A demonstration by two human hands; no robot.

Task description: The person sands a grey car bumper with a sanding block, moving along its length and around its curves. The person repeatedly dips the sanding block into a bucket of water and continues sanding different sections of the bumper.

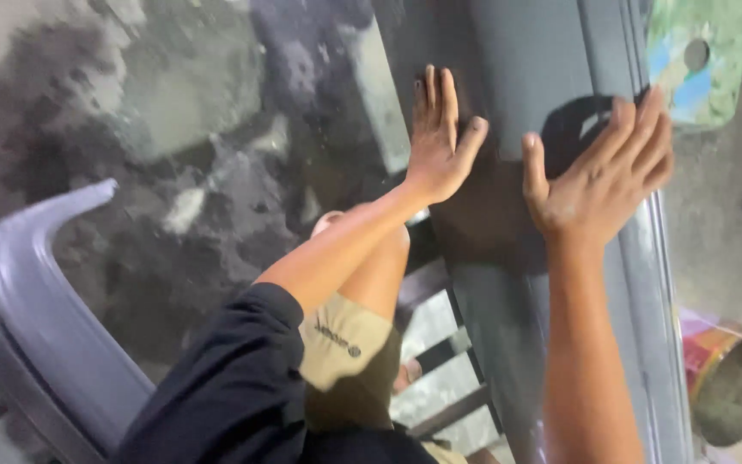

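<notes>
Both hands flat, fingers pressed together: left hand (438, 142) and right hand (601, 176) on the grey metal panel (517, 51). Paint tin (736, 387) sits below the right fingers; panel looks slick, so a palm could slip

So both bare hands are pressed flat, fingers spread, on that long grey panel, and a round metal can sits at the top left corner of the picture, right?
Not quite. The head view shows the metal can at the bottom right, not the top left. The rest holds: the left hand and the right hand lie flat and open on the grey panel.
</notes>
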